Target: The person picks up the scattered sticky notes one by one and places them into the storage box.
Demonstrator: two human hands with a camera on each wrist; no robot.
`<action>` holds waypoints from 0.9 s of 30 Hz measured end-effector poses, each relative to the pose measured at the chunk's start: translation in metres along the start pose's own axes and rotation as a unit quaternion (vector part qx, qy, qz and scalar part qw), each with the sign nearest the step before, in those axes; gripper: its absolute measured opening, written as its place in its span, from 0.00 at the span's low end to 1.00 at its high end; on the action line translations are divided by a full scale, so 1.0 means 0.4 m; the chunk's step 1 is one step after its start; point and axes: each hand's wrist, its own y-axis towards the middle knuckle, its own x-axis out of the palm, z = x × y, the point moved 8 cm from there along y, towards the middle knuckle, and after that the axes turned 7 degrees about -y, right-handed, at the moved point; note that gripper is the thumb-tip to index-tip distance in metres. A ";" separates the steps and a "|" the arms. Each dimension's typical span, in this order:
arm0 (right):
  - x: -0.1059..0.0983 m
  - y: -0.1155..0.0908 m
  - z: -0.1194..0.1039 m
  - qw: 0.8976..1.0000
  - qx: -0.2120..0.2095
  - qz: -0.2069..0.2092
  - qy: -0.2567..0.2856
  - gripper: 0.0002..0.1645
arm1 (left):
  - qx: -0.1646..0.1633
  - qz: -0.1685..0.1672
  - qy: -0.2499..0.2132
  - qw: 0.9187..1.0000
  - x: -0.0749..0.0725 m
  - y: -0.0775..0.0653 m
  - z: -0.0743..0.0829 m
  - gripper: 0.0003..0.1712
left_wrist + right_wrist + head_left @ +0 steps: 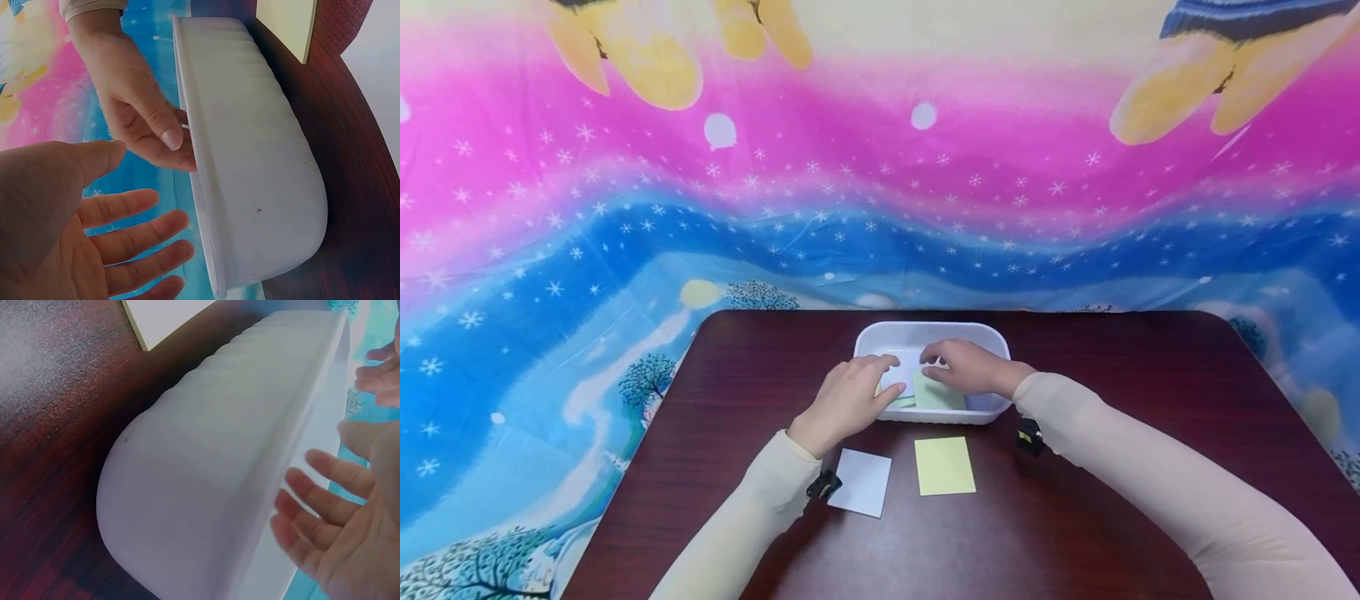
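A white plastic basin (940, 416) stands near the table's far edge, with light green and whitish square paper-like pieces inside, among them a green square (938, 397). My left hand (844, 398) hovers at the basin's left side, fingers spread and nothing in them. Over the right half, my right hand (973, 367) reaches above the green square with loosely bent fingers. In the right wrist view nothing shows between the fingers (325, 500) of that hand. A yellow square (945, 466) and a white square (861, 482) lie on the table in front of the basin.
The dark red-brown wooden table (1075, 517) has rounded far corners. Behind it hangs a colourful cloth (880, 192) with snowflakes and trees. A small black device (1030, 436) is strapped at the right wrist, and a similar black device (824, 484) at the left.
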 end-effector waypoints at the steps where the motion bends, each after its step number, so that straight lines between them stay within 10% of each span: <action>1: -0.006 -0.001 -0.003 1.000 -0.004 0.009 0.001 0.21 | 0.000 0.000 -0.001 1.000 0.000 0.000 0.000 0.26; 27: -0.088 -0.048 -0.040 0.994 -0.026 0.110 0.007 0.20 | -0.018 0.012 -0.009 1.000 -0.025 -0.018 0.000 0.26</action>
